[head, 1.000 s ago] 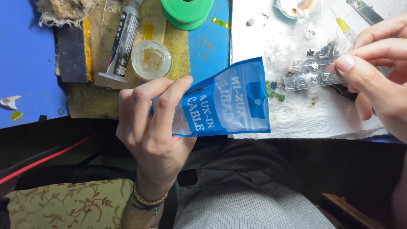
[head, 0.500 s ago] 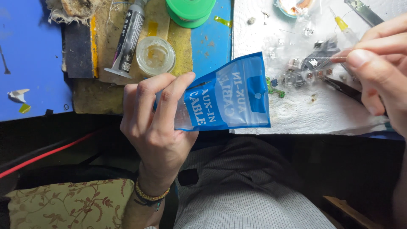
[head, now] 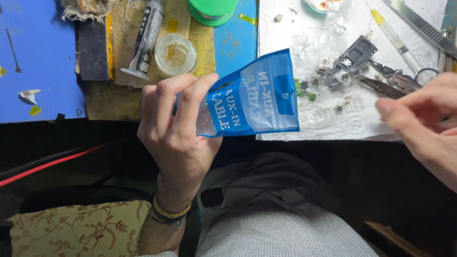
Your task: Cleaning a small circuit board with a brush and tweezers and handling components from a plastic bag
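Biggest thing in view is our blue workbench (head: 43,57), with a white paper towel (head: 333,119) spread over its right side, and our lap in striped cloth below. On the towel: a cluster of small clear and dark connector parts (head: 345,66), a syringe with a yellow tip (head: 392,35), steel tweezers (head: 419,26), small pliers (head: 395,81). Left of the towel sit a glue tube (head: 145,40), a small clear jar (head: 176,54) and a green spool (head: 212,9). What has changed: a second ago our right hand (head: 423,123) was pinching a clear part up at the cluster; now it is pulled back to the right edge, off the towel, and the part looks left behind among the others. Its fingers are loosely curled and close together; we see nothing in them, though the palm side is hidden. Our left hand (head: 176,138) has not moved: fingers wrapped around the clear end of the blue-and-clear plastic pouch (head: 252,97), thumb on the other side, held over the bench edge, its far end overlapping the towel.
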